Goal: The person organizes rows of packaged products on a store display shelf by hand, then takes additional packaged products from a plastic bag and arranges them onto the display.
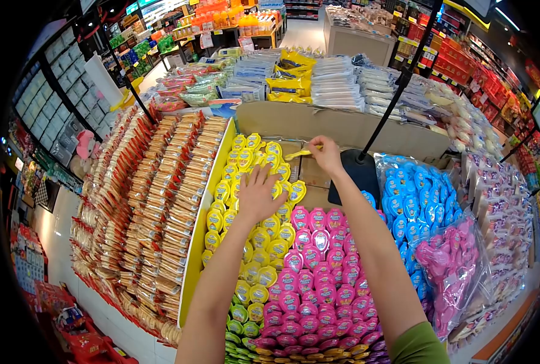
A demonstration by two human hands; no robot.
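My left hand (259, 193) lies with its fingers spread on the rows of yellow round-topped plastic packs (278, 249). At the back of the bin, my right hand (326, 156) pinches one yellow plastic pack (298, 154), seen nearly edge-on above bare brown cardboard (313, 172). Pink packs (320, 239) of the same shape stand in rows between my forearms. Blue packs (408, 197) are to the right of my right arm, some under clear plastic. Green packs (239, 313) show at the front left.
A yellow divider (204, 224) separates the bin from rows of wrapped biscuit-like packets (171, 206). Behind runs a cardboard wall (343, 123). A black pole base (353, 177) stands beside my right forearm. A clear bag of pink packs (449, 261) lies at the right.
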